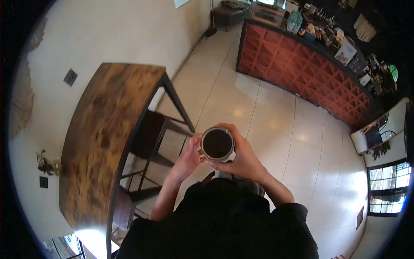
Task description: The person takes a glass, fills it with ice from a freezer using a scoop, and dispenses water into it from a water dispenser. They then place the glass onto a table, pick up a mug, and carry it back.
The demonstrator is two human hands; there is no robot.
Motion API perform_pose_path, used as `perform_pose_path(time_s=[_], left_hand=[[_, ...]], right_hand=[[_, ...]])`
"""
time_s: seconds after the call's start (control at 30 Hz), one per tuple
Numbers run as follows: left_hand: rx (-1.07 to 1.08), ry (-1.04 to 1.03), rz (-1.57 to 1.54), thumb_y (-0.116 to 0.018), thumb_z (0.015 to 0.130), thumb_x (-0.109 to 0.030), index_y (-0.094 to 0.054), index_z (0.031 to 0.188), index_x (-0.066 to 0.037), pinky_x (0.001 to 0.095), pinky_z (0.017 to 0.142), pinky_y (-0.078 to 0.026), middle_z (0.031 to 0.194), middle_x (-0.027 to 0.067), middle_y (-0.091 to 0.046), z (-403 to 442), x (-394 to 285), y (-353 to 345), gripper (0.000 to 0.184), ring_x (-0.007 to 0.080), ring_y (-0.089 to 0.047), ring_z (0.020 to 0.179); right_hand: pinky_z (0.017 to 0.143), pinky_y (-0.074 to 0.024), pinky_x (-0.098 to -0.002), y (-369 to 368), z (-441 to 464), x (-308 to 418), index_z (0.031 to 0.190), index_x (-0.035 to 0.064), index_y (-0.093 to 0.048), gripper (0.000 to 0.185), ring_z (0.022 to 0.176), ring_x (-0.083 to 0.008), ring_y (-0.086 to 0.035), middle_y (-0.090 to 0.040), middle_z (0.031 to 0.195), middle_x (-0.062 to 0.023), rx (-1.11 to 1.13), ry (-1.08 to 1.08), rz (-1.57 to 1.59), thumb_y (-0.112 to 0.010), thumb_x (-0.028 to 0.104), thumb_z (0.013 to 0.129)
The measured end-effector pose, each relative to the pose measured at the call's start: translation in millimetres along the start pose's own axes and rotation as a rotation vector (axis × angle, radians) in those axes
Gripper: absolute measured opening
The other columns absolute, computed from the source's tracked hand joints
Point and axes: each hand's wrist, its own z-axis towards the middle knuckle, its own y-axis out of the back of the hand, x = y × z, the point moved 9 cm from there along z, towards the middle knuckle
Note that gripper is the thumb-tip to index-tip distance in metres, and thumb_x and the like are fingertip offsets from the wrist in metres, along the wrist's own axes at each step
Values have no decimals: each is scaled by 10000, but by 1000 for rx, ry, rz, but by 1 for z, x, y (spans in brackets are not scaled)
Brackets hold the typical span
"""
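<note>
Between my hands, in front of my body, is a round glass (217, 143) seen from above. It has a clear rim, and a dark, nearly black content or top fills its circle. My right hand (245, 156) wraps around the glass from the right, fingers behind its far side and thumb along the near side. From the left, my left hand (188, 159) touches it with bent fingers against its wall. The glass hides part of the fingers of both hands.
On the left, a long wooden high table (101, 125) stands against the wall, with dark stools (148, 136) beneath it. A small vase with flowers (51, 166) is by the wall. Ahead right is a red-fronted counter (297, 64) loaded with items. Right of it leans a mirror (381, 127).
</note>
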Motion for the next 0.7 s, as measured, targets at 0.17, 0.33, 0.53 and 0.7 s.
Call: perform_pose_path(time_s=[0.17,0.33,0.53,0.7], left_hand=[[-62,-3,6,-320,1039,-547,-395,1403,-84,372,936,-482,1363,67,-499,118,-29,3,594,198,-537,1174],[-78,128,-167,-268,1035,-579,-379,1446,-56,395,937,-493,1371,99,-529,231,-64,10,674,215,-541,1219],[60,-61,38,-253,1052,-533,-418,1422,-40,437,1025,-466,1364,117,-547,375,-107,36,638,244,-550,1232],[301,-10,-654,-288,1069,-435,-484,1360,-50,432,1021,-492,1303,111,-587,485,-132,47,521,236,-586,1189]], right_hand=[[996,-478,-400,70,96,-35,1330,13,-407,803,1171,-321,-605,-607,1209,-184,37,18,9,-874,201,704],[1013,-463,-405,122,193,-73,1332,14,-401,789,1196,-324,-582,-588,1231,-188,49,40,-1,-857,164,706],[1008,-459,-362,170,302,-123,1341,35,-410,800,1164,-248,-597,-594,1220,-141,-5,56,-46,-880,177,709],[999,-460,-362,205,395,-150,1335,31,-416,779,1153,-249,-601,-600,1208,-140,-39,43,-40,-869,190,722]])
